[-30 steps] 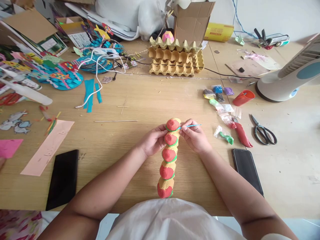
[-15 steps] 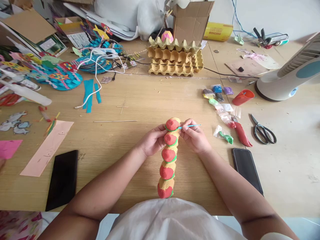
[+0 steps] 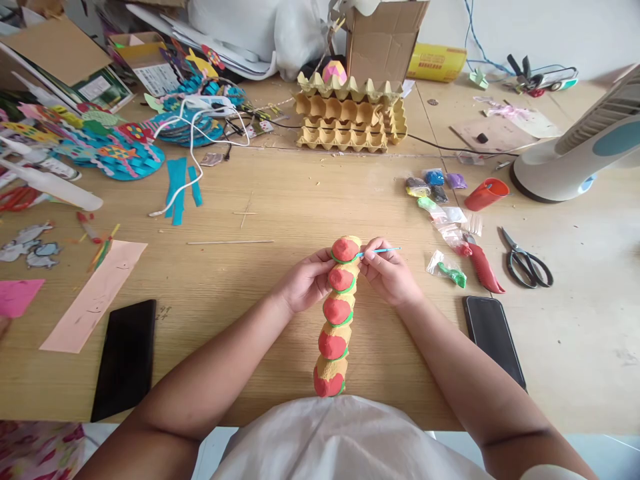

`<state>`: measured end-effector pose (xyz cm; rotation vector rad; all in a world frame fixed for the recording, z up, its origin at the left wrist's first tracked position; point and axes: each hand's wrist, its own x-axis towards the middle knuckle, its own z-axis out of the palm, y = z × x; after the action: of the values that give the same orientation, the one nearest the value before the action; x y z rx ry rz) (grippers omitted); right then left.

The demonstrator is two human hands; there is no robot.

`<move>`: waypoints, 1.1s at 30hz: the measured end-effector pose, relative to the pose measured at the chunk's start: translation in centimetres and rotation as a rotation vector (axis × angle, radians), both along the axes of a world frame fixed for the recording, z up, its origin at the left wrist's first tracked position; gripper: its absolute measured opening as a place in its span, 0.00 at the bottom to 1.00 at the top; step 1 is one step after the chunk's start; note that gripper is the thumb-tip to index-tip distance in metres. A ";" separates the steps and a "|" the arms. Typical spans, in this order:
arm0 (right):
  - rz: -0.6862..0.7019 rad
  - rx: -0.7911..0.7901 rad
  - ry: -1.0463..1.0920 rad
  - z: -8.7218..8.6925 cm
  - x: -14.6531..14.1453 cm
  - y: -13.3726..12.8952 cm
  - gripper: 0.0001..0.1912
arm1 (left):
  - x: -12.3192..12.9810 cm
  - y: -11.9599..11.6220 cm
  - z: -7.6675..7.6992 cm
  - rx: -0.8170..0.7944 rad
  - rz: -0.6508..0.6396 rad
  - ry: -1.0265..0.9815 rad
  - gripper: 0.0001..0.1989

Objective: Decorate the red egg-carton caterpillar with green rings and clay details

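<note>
A strip cut from an egg carton (image 3: 336, 328) runs from my shirt front up to between my hands. Its row of bumps carries red clay caps with green clay along their lower right edges. My left hand (image 3: 311, 280) grips the strip's far end from the left, thumb near the top two bumps. In my right hand (image 3: 385, 270) a thin blue modelling tool (image 3: 387, 250) is pinched between thumb and fingers. The tool's left tip meets the green edge of the farthest bump. Some of my right fingertips are hidden behind the strip.
Scissors (image 3: 529, 262), a red-handled knife (image 3: 484, 267), green clay (image 3: 453, 275) in film and a phone (image 3: 495, 340) lie right. An orange cup (image 3: 487, 195) stands beyond. Left are a black tablet-like slab (image 3: 125, 360) and a pink paper strip (image 3: 95, 297). Egg cartons (image 3: 345, 137) are stacked behind.
The strip's near end has shifted very slightly left, and the blue tool's free end has moved a little left. Both hands keep nearly the same place.
</note>
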<state>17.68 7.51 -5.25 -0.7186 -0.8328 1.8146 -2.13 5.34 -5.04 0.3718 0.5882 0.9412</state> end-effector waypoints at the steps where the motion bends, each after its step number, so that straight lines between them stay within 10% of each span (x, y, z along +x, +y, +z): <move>1: 0.005 -0.004 0.000 0.0 0.0 0.0 0.17 | 0.0 0.0 0.0 0.000 0.002 -0.001 0.12; 33: 0.033 -0.088 0.010 0.1 -0.1 0.0 0.19 | 0.3 -0.1 0.1 0.003 0.011 0.039 0.10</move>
<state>17.62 7.53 -5.16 -0.7545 -0.7662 1.8926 -1.87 5.25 -4.91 0.3911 0.6249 0.9472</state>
